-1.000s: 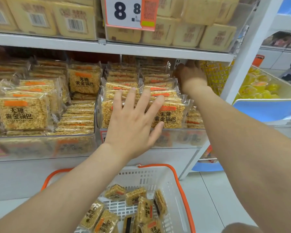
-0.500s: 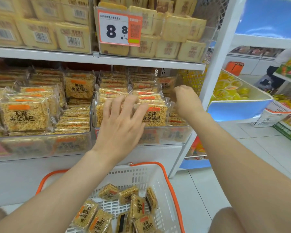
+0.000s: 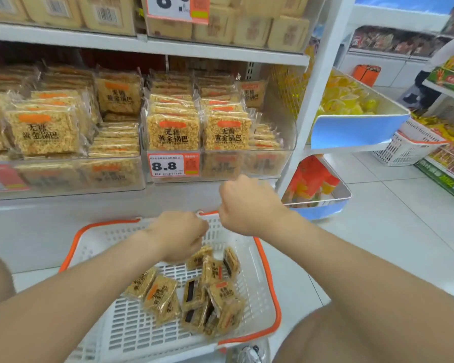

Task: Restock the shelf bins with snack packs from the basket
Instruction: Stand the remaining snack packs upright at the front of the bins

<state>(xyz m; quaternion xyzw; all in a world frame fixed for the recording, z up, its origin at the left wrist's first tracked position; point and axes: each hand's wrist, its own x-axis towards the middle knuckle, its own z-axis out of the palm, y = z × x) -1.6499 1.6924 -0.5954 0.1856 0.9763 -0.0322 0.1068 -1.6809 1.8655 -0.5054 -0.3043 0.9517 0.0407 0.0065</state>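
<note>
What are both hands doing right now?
Left hand: over the basket, fingers hidden, cannot tell.
Right hand: fingers curled, contents cannot be told.

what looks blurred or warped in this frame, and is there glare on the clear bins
Head view, distortion: the wide lens bows the shelf edge and tilts the white post. Head view, blur: the left hand and right hand by the basket are soft with motion blur. Head view, glare: the clear bin front is hazy with pale reflections, yet the print on the front snack packs reads clearly.
</note>
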